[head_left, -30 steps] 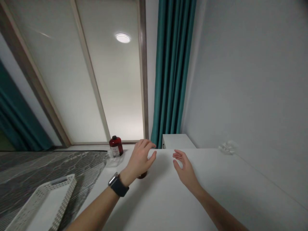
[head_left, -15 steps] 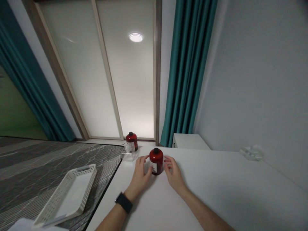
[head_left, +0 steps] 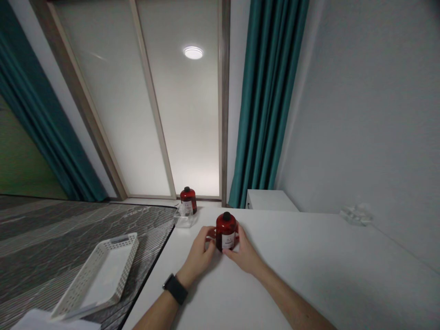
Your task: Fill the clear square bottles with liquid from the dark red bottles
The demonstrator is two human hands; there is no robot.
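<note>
A dark red bottle (head_left: pixel 226 228) with a black cap and a white label stands upright on the white table (head_left: pixel 220 293), its label facing me. My right hand (head_left: pixel 245 251) grips it from the right, thumb across the lower front and fingers along the right side, partly hidden. At the bottle's left side is my left hand (head_left: pixel 201 251), fingers curved and thumb apart from them; whether its fingertips touch the glass I cannot tell. A dark watch (head_left: pixel 175 288) is on the left wrist.
A second red bottle (head_left: pixel 188 198) stands at the table's far left corner, behind a clear container (head_left: pixel 184 219). Left of the table, a white perforated basket (head_left: pixel 125 263) lies on a grey patterned surface (head_left: pixel 151 229). A clear object (head_left: pixel 356 214) sits at the far right edge.
The bottle has turned so that its label moved from the left front round to the right. My right hand has closed onto it, and the left thumb has come off the label.
</note>
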